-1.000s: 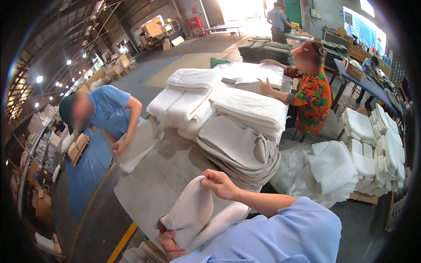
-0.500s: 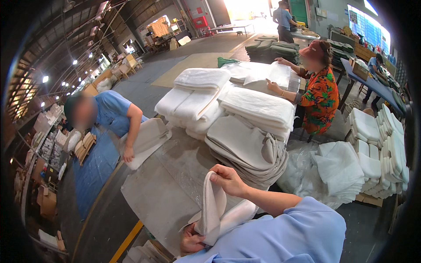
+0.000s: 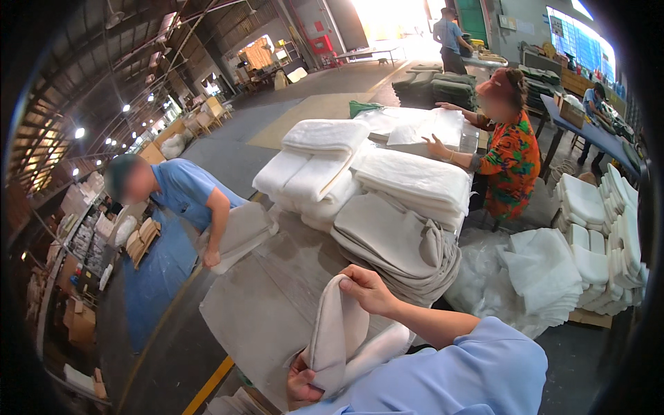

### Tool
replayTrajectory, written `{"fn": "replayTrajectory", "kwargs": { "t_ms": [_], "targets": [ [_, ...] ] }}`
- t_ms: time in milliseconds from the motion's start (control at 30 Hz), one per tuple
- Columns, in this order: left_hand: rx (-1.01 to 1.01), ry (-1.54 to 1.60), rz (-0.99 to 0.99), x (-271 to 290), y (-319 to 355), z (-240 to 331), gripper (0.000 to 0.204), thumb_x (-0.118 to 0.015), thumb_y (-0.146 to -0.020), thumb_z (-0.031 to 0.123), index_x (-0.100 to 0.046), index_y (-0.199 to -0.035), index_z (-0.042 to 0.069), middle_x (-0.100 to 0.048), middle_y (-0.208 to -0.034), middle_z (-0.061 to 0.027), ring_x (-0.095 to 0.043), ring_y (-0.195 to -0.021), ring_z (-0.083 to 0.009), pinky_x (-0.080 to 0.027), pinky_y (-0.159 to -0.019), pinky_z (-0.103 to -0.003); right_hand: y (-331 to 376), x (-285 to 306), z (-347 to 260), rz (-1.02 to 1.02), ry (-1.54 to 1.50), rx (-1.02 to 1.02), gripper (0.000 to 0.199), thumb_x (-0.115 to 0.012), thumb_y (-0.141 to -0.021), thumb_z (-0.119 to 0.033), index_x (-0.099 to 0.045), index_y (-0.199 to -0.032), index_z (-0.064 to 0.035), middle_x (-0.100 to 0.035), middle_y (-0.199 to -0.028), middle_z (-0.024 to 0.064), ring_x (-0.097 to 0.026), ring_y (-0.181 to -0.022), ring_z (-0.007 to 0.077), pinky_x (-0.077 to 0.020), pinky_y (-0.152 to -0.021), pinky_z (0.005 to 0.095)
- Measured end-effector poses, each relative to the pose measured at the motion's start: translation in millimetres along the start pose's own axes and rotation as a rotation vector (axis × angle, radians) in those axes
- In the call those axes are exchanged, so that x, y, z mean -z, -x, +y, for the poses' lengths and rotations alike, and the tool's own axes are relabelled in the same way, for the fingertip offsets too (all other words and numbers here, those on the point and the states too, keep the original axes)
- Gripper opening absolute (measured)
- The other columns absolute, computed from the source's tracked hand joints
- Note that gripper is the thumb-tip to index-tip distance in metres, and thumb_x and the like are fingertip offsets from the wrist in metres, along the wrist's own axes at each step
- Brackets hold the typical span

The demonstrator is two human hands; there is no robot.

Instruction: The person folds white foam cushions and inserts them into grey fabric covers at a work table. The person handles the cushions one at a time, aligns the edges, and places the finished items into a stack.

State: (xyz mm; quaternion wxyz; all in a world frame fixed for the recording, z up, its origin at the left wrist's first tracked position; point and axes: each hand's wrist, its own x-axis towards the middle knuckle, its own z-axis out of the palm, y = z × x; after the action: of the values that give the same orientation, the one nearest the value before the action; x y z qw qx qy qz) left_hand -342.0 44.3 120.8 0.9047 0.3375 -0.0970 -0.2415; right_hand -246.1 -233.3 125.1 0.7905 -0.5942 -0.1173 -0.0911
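Between my hands is a light beige fabric cover [image 3: 333,332], its edge drawn up into a tall fold. My right hand [image 3: 369,290] pinches the top of that fold between thumb and fingers. Lower down, close to my body, my left hand [image 3: 302,382] grips the cover's bottom end; some of its fingers are hidden behind the cloth. A white padding piece [image 3: 379,351] lies against the cover on the right, partly tucked behind it. Just beyond my right hand sits a pile of grey-beige fabric covers [image 3: 387,238], flat and layered on the table [image 3: 252,315].
Folded white pads [image 3: 308,169] stand stacked at the table's far side. A co-worker in blue [image 3: 197,194] handles a beige cover on the left; another in a patterned shirt [image 3: 515,162] touches white sheets. Plastic wrapping [image 3: 477,277] and more pad stacks [image 3: 588,235] are at right.
The view has shifted slightly, moving the scene a little right. My hands keep the same hold on the cover. The patterned-shirt co-worker's hands have moved over the white sheets.
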Motion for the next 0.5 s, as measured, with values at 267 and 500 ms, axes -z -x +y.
{"fn": "replayTrajectory", "kwargs": {
  "t_ms": [267, 500],
  "targets": [
    [-0.102, 0.004, 0.249, 21.1, -2.6, -0.9, 0.061, -0.084, -0.089, 0.027, -0.063, -0.136, -0.005, -0.067, -0.138, -0.0202, -0.061, -0.131, -0.0384, -0.045, -0.115, -0.06, 1.0, 3.8, -3.5, -0.046, -0.013, -0.029, 0.024, -0.059, -0.112, -0.026, -0.065, -0.115, -0.0036, -0.063, -0.1, -0.0043, -0.054, -0.093, 0.0057, -0.0482, -0.086, 0.027],
    [-0.138, -0.103, 0.314, -17.2, -11.4, 15.1, 0.089, -0.082, -0.083, 0.059, -0.058, -0.141, -0.004, -0.062, -0.143, -0.0209, -0.057, -0.134, -0.0398, -0.042, -0.115, -0.06, 5.8, 14.3, -7.9, -0.113, -0.061, -0.104, 0.03, -0.06, -0.111, -0.027, -0.065, -0.127, -0.0033, -0.067, -0.107, -0.0017, -0.058, -0.097, 0.0075, -0.0498, -0.089, 0.0281]
  ]
}}
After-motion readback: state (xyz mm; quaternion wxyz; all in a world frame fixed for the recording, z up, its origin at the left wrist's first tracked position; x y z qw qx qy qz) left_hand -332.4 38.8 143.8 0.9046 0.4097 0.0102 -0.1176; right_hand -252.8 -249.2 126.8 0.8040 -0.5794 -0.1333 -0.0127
